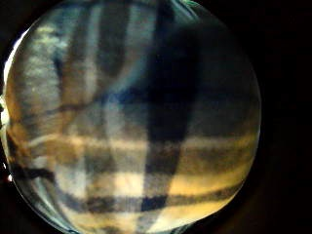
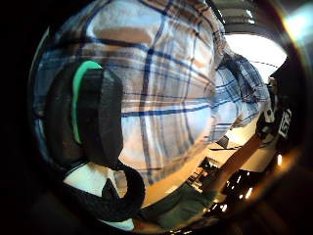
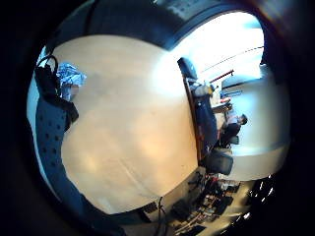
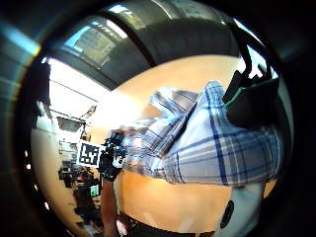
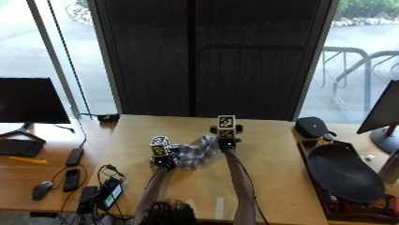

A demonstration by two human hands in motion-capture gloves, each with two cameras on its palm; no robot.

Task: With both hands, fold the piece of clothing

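The soft cloth shirt [image 5: 193, 157] is white and blue plaid, lying on a pale tan wooden table [image 5: 274, 164]. Both gloved hands, left [image 5: 164, 161] and right [image 5: 226, 143], are black.

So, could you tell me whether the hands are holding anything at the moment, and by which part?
Both hold the blue-and-white plaid cloth shirt: the left hand at its near-left end, the right hand at its far-right end. Which part of the garment cannot be told.
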